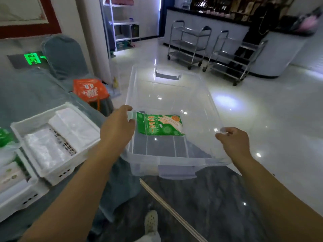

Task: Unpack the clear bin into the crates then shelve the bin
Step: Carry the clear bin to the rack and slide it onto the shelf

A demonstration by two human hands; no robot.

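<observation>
— What is nearest the person?

— A pale shoe point(151, 221) on the dark floor, with both bare forearms reaching out above it. The left hand point(116, 127) is curled over the left rim of the clear bin point(174, 159), fingers hooked inside. The right hand point(233, 141) pinches the right rim, closed on the plastic.

— So the bin is carried?

— It appears held up between both hands, its long axis running away from the person, grey latch nearest.

— Is it empty?

— Not quite. One green glove packet point(160, 124) lies on the bin's floor, toward the near left, its long side across the bin. It sits just beside the left hand, well apart from the right, so the left is the likelier one to take it.

— And where would it go?

— The white crates point(52, 144) stand to the left on a grey-covered table point(35, 95), already holding white packs. The packet probably wants crating before shelving.

— Farther off?

— An orange bag point(90, 90), steel trolleys point(189, 44), and a white shelf unit point(122, 23) at the back.
</observation>
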